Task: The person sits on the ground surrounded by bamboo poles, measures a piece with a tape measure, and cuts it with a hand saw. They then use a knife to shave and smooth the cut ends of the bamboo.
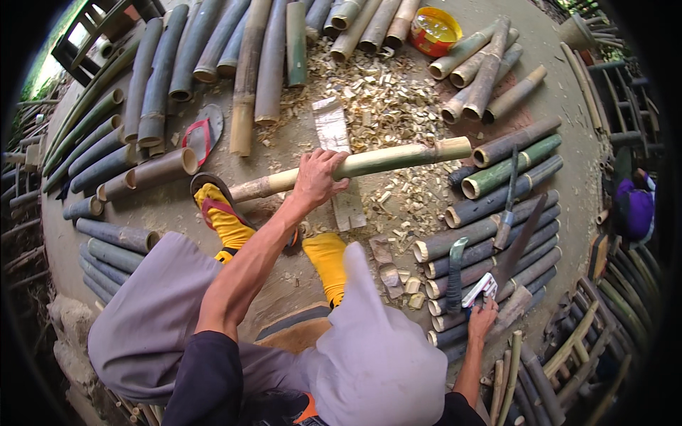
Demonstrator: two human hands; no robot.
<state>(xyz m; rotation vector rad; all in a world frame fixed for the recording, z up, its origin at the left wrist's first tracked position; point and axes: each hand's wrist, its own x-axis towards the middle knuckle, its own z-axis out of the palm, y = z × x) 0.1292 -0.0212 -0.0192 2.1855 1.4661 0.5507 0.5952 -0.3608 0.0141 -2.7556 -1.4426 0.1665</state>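
Observation:
My left hand (320, 179) is wrapped over a bamboo pole (387, 160), pale and partly shaved with a green patch. The pole lies crosswise in front of my feet, over a worn wooden board (331, 128). On the right, my right hand (483, 318) has its fingers closed at the white handle of a hand saw (518, 248). The saw's dark blade slants away over a row of cut bamboo tubes (455, 241). Beside it on the tubes lie a long knife (507, 206) and a curved tool with a dark green handle (455, 273).
Bamboo shavings (387, 106) cover the ground ahead. A red and yellow tub (435, 32) stands at the far side. More tubes (192, 50) lie at the far left. A loose flip-flop (204, 133) rests near my yellow-socked foot (226, 216). Someone in purple (634, 209) is at far right.

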